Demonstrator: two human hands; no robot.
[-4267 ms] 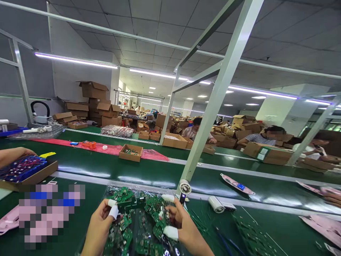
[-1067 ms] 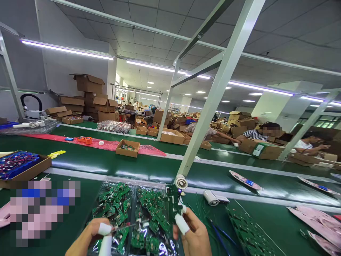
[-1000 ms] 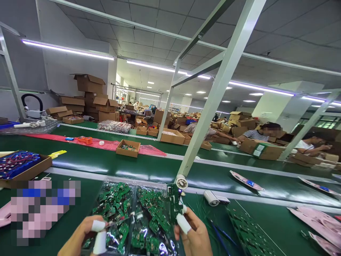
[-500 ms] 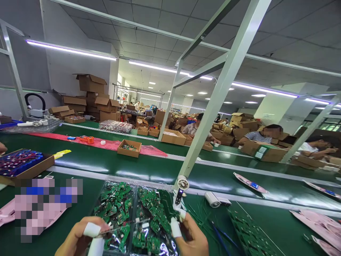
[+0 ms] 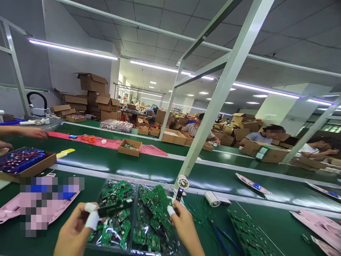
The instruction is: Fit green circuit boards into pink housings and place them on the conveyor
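Two clear plastic trays full of small green circuit boards (image 5: pixel 122 227) lie in front of me. My left hand (image 5: pixel 76 225), white coverings on its thumb and forefinger, pinches a narrow dark circuit board (image 5: pixel 114 209) above the left tray. Over the right tray, my right hand (image 5: pixel 183 222) has its covered fingertips closed at the edge of a larger green circuit board (image 5: pixel 161 196). A small white fan (image 5: pixel 183 182) stands just beyond that hand.
Blue-handled pliers (image 5: pixel 221 236), green wires and a large circuit board panel (image 5: pixel 249 231) lie to the right. Pink shells (image 5: pixel 61 209) are on the left, beside a box of blue battery packs (image 5: pixel 23 160). A co-worker's hand (image 5: pixel 34 132) reaches in at far left. A metal post (image 5: pixel 213 103) rises ahead.
My left hand has turned, bringing the narrow board into clearer view. The larger board has shifted and tilted by my right hand, which moved slightly up. A co-worker's arm has entered at left.
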